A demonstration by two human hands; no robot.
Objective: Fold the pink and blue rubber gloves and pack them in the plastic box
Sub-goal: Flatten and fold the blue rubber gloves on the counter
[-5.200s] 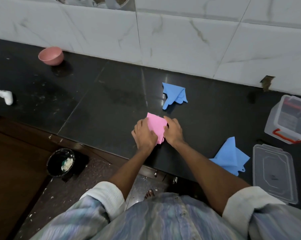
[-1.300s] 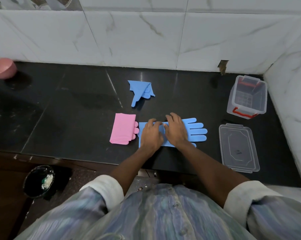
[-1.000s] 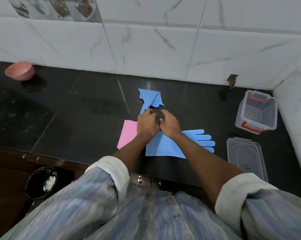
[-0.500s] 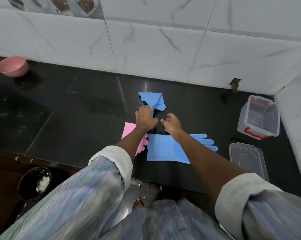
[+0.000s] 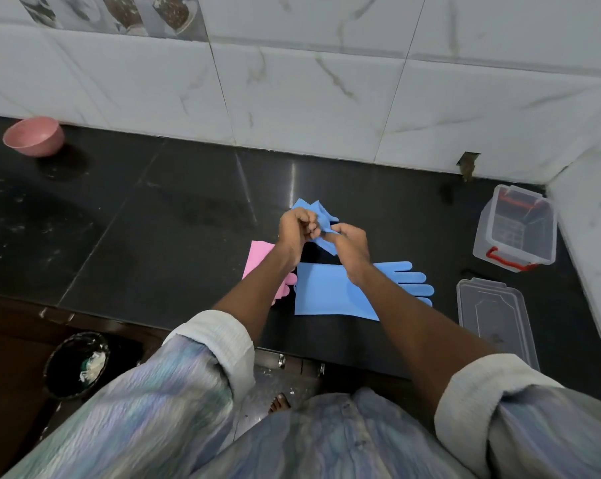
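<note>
— Where do we stand with the gloves?

— We have the crumpled blue glove (image 5: pixel 321 219) bunched between both hands, lifted just off the dark surface (image 5: pixel 154 219). Our left hand (image 5: pixel 294 229) is clenched on its left part, and the fingers (image 5: pixel 339 231) of our right hand (image 5: pixel 349 245) are pinched on a fold of it. Both hands are on it, so neither is nearer.

— And the other ones?

— The flat blue glove (image 5: pixel 330 292) lies just below our hands, nearer to us, its long axis running left to right, cuff to the left and glove tips to the right. The folded pink glove (image 5: pixel 257 259) lies just beside that cuff, partly hidden by our left forearm.

— So which way does the held glove need to go?

— We judge it has to be opened out first; we cannot tell which end is its cuff, since it is still wadded. Laying it on or beside the flat one, along the same left-right line, looks sensible to us.

— Where is the plastic box (image 5: pixel 515 229)?

— Well to the right, by the corner of the wall, open, with its lid (image 5: pixel 496 319) lying flat on the surface in front of it. Our right hand is the nearer one for packing. Nothing is in the box that we can make out.
</note>
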